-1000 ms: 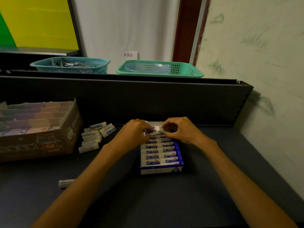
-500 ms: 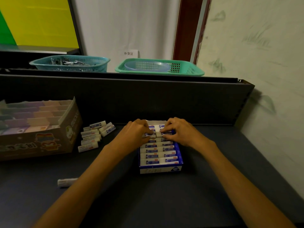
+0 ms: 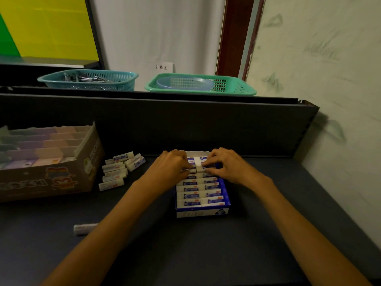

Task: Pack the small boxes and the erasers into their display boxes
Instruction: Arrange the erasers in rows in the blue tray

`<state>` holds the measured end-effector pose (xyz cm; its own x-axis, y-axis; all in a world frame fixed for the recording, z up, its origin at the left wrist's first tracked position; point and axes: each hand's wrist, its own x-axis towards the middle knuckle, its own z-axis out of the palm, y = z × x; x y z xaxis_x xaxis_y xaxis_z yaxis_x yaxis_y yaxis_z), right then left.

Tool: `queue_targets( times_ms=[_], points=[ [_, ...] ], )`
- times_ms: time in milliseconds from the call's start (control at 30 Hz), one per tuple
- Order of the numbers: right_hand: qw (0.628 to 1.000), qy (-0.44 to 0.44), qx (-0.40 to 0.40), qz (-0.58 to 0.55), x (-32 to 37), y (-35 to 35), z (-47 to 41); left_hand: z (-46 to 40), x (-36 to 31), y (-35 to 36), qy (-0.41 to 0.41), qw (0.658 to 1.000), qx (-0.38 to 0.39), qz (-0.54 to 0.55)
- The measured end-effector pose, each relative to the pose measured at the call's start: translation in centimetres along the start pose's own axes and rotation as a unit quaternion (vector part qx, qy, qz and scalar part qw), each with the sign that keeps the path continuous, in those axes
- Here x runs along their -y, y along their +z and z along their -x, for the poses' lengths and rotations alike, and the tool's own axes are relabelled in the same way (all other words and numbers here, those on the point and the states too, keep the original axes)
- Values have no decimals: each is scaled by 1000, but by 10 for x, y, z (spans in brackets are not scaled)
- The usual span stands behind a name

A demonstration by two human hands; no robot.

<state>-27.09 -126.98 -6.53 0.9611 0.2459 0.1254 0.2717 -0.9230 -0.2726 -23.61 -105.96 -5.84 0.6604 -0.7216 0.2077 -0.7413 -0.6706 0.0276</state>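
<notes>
A blue and white display box stands in the middle of the dark table, filled with two columns of white erasers in blue sleeves. My left hand and my right hand rest over the far rows, fingertips pressing on erasers at the middle of the box. A loose pile of erasers lies to the left of the box. A brown cardboard display box with pastel small boxes in rows stands at the far left.
One stray eraser lies near the front left. A dark partition wall rises behind the table. Above it sit a teal basket and a green basket. A pale wall bounds the right side.
Both hands have lowered from holding an eraser above the far end of the box to pressing it down flat among the rows.
</notes>
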Motion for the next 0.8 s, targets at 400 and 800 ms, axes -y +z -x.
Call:
queue_targets(
  times_ms=[400,800],
  points=[
    [1000,13,1,10,7,-2,2,0,1,2,-17,1000,8,10],
    [997,46,-35,45,55,-15,-3,28,31,-24,-132,990,-4,-56]
  ],
)
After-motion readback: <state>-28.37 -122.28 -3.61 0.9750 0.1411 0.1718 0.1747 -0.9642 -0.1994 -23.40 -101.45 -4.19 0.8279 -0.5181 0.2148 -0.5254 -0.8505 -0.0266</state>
